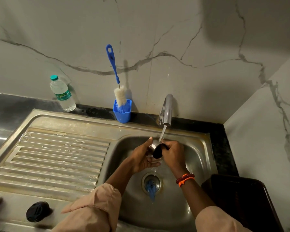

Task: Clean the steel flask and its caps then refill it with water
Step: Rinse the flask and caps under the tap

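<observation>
Left hand (143,158) grips shiny steel cap (152,146); right hand (172,152) pinches it (black-lined) under water.

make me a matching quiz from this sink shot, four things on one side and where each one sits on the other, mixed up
Things:
1. bottle brush
2. plastic water bottle
3. black cap
4. steel cup cap

Places:
A. held in both hands under the running tap
B. lying on the near left edge of the sink unit
C. standing in the blue holder by the wall
D. upright on the dark counter, far left

Pairs: 1-C, 2-D, 3-B, 4-A
</observation>
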